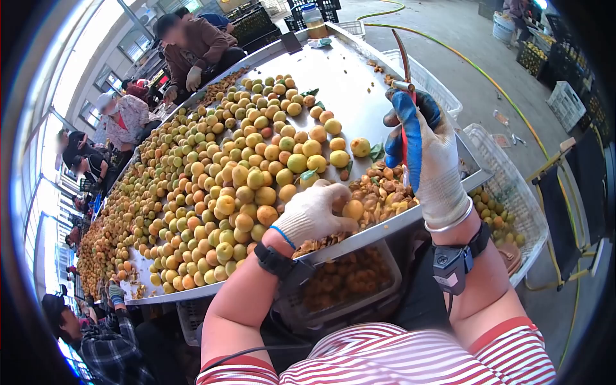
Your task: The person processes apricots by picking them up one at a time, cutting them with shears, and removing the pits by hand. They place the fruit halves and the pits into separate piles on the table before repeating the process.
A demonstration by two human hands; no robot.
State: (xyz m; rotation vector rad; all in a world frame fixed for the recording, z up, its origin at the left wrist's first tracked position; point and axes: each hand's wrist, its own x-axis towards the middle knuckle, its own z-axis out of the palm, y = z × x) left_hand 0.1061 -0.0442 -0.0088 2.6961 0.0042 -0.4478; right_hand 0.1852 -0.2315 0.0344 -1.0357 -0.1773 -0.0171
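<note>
My left hand, in a white knit glove, is low over the metal table's near edge. Its fingers and thumb are closed round a yellow-orange apricot. My right hand, in a white glove with blue-coated fingers, is raised to the right. It grips a red-handled tool with a metal joint and a long, curved upper arm pointing up. Beneath that hand lies a heap of split apricot pieces and pits. Left of my left hand, whole apricots cover much of the table.
The metal table's rim runs in front of me. Below it sits a crate of brownish pieces. To my right is a white basket holding apricots, beside a folding chair. Several people sit along the table's far side; a jar stands at its end.
</note>
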